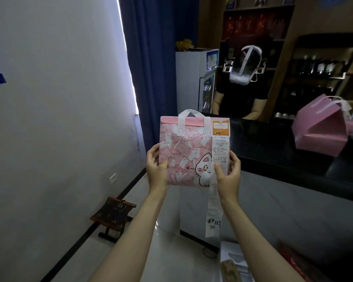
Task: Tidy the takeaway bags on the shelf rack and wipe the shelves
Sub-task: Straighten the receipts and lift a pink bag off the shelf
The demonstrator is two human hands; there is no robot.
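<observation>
I hold a flat pink takeaway bag (189,151) with a cartoon cat print and white handles upright in front of me, above the floor. My left hand (156,166) grips its lower left edge, thumb on the front. My right hand (228,171) grips the lower right edge over a long white receipt (213,206) that hangs down below the bag. A second pink takeaway bag (320,129) lies tilted on the dark counter (273,159) to the right.
A person in a black shirt (240,98) stands behind the counter, before dark shelves with bottles (318,66). A white fridge (196,80) and blue curtain (151,68) are at the back. A small folding stool (112,216) sits by the left wall.
</observation>
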